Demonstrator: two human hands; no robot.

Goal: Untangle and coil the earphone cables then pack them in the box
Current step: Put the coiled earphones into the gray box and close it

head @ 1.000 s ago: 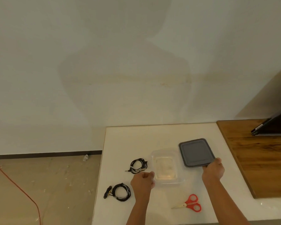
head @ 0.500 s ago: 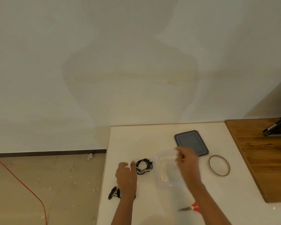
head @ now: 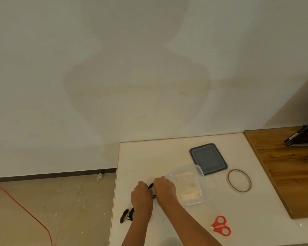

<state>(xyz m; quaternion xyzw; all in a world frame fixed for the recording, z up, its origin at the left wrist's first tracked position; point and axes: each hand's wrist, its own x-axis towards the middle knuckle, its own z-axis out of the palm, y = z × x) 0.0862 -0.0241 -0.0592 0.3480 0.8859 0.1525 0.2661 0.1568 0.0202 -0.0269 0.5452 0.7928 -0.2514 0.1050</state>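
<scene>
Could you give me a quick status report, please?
Both busy: left hand and right hand grip one earphone bundle beside the open box. Nearer, second bundle waits. Nothing blocking.

Hands: 2. Left hand [head: 141,194], right hand [head: 164,188].
Earphone cables: 2 black bundles. Far bundle [head: 150,186] mostly hidden between the hands; near bundle [head: 123,215] partly hidden by the left forearm.
Clear box [head: 204,189]: 1. Grey lid [head: 208,160]: 1.
Red scissors [head: 220,226]: 1. Thin ring [head: 238,191]: 1.
Surfaces: 2. White counter [head: 149,157], wooden top [head: 288,174].
Dark leaning device [head: 302,137], cut off by the frame edge: 1.
Floor [head: 60,201]: 1 red cord [head: 25,210], 1 pale scrap [head: 99,176].
</scene>
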